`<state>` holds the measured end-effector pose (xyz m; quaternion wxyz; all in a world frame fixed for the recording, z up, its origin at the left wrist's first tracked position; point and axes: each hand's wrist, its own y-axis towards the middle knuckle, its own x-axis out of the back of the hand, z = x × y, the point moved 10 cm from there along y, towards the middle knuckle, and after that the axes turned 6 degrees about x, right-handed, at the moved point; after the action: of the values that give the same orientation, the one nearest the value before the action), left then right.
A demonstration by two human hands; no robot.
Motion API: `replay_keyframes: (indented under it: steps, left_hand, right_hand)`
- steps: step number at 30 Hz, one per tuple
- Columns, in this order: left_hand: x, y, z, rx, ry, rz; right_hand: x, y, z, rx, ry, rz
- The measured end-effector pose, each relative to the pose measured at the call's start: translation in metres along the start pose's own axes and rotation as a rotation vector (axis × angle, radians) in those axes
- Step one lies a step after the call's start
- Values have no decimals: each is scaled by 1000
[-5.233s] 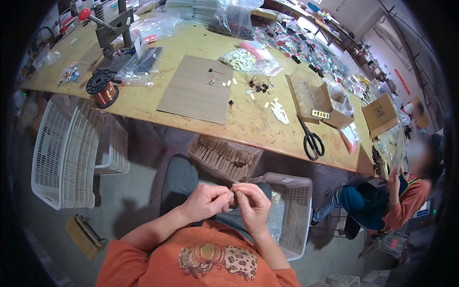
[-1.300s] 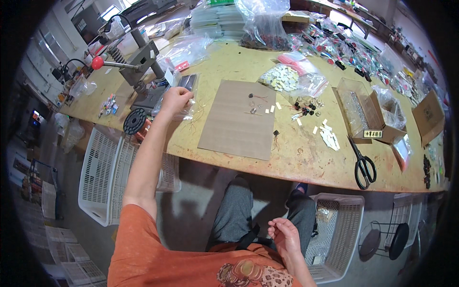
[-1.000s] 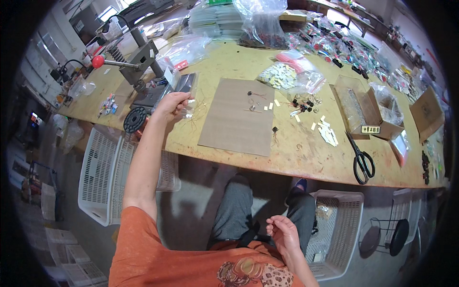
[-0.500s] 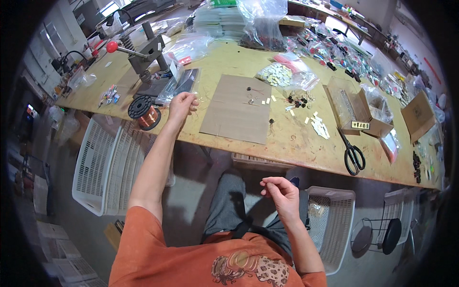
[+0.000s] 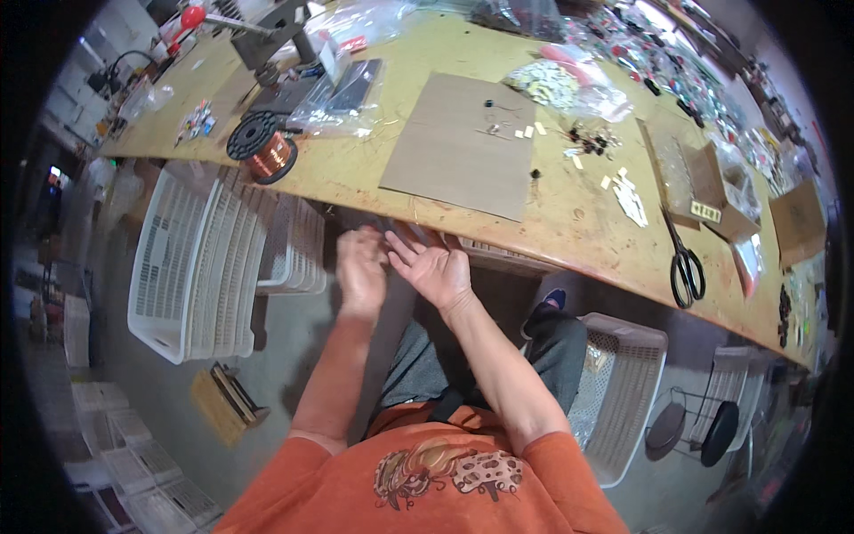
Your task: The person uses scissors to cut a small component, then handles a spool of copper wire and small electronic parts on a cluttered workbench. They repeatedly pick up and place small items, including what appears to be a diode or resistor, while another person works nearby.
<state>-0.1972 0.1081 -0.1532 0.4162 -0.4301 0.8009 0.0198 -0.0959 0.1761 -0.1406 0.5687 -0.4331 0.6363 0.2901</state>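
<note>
In front of the table's near edge, my two hands are close together over my lap. My left hand (image 5: 360, 274) is smeared by motion with its fingers bent toward the right hand; whether it holds anything does not show. My right hand (image 5: 436, 274) is turned palm up, fingers stretched out, with nothing visible in it. Nearest on the tabletop lies a brown cardboard sheet (image 5: 445, 151), with small black parts with thin wires and pale strips on its right side. A black spool of copper wire (image 5: 269, 158) rests at the table edge to the left.
A hand press with a red knob (image 5: 193, 16) stands at the back left. Black scissors (image 5: 686, 271) lie on the right beside an open cardboard box (image 5: 722, 200). White plastic crates (image 5: 191, 267) stand under the table's left side, another crate (image 5: 623, 392) on the right.
My left hand has come off the table area near the spool, down and toward me. My right hand has moved up and left to meet it, its fingers opening out. The view has tilted downward.
</note>
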Motion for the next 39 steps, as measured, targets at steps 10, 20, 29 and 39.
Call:
replay_keyframes:
  steps: [10, 20, 29, 39]
  left_hand:
    - [43, -32, 60, 189, -212, -158]
    - [291, -77, 45, 39, -87, -576]
    - [320, -106, 149, 390, 102, -556]
    - [330, -94, 135, 380, 62, -533]
  right_hand:
    - [-12, -37, -23, -77, -429, -272]
    - [-132, -45, 22, 162, -1230, -216]
    - [-208, 77, 69, 291, -2024, -150]
    - [-219, 100, 97, 441, -2123, -213]
